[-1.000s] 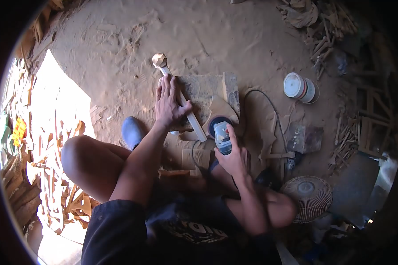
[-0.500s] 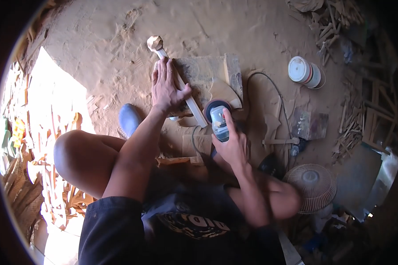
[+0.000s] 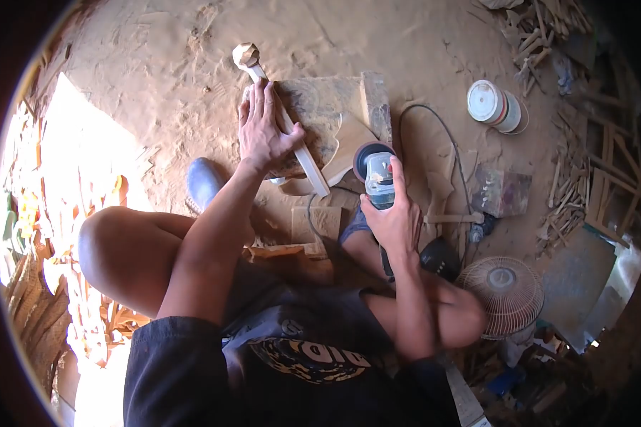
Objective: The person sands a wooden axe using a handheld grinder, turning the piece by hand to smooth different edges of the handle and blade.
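Observation:
A pale wooden stick (image 3: 309,168) with a faceted knob on its far end lies slanted across the left part of a worn wooden board (image 3: 313,94). My left hand (image 3: 265,136) grips it from above, fingers laid along the shaft and thumb on its right side. Wrapped round an angle grinder (image 3: 380,186) is my right hand (image 3: 399,222), its index finger stretched along the tool's top. The grinder's round disc (image 3: 364,158) is to the right of the stick's near end, apart from it. Whether the disc spins cannot be made out.
A black cord (image 3: 454,153) curves over the dusty ground. A white bucket (image 3: 486,103), a fan (image 3: 502,288) and heaped wood sticks (image 3: 564,181) stand or lie to the right. Near my left foot is a blue-grey shoe (image 3: 205,183). Wood scraps (image 3: 107,313) lie in bright light at left.
My right hand has moved the grinder right and slightly up, away from the stick's near end. My left hand keeps its hold on the stick. The whole view has shifted slightly.

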### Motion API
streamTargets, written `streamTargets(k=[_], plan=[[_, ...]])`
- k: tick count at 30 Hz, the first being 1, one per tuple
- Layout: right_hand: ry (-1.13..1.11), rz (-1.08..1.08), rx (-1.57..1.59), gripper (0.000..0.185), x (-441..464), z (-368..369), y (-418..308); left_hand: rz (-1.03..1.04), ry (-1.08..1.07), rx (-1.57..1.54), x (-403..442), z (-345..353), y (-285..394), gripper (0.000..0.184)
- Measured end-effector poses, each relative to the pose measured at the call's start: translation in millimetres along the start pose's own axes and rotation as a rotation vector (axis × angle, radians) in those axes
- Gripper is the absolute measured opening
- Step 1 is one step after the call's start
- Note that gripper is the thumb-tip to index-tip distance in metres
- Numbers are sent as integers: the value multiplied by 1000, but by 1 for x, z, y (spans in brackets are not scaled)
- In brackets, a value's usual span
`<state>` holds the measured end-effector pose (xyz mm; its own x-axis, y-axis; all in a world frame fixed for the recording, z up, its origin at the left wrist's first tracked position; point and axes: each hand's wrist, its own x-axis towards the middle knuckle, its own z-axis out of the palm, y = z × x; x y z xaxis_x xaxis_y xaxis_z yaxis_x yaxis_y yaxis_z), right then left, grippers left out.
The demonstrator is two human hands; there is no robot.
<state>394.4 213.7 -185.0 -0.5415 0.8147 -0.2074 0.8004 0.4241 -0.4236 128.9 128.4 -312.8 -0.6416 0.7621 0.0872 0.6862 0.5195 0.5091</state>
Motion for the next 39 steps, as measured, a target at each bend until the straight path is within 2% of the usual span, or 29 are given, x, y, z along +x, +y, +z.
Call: streamTargets(k=[1, 2, 6, 9, 19, 22, 31, 33, 35, 36, 39], plan=[[-8, -34, 30, 88, -1, -1, -4, 0, 2, -1, 0, 2, -1, 107], [-133, 52, 1, 88, -4, -6, -13, 0, 3, -2, -1, 3, -2, 107], [-59, -131, 133, 86, -12, 10, -20, 1, 19, 12, -1, 6, -3, 105], [-52, -180, 123, 85, -13, 15, -21, 7, 33, 4, -2, 5, -2, 103], [-100, -171, 119, 86, -11, 20, -31, -8, 34, 5, -2, 3, 1, 101], [-158, -102, 30, 87, -8, 20, -35, -11, 35, 27, -3, 2, 2, 101], [27, -40, 5, 88, 5, 19, -24, 5, 11, 55, -1, 6, -2, 104], [-50, 153, -44, 87, 10, 7, -22, 1, 8, 60, -1, 6, -1, 104], [63, 143, -20, 88, 14, 7, -7, 9, 13, 57, -1, 6, -1, 104], [53, 203, -50, 87, 14, 4, 0, 13, 15, 54, -1, 6, -1, 104], [111, 189, 6, 87, 14, -3, 22, 4, 9, 48, -1, 7, -1, 104]])
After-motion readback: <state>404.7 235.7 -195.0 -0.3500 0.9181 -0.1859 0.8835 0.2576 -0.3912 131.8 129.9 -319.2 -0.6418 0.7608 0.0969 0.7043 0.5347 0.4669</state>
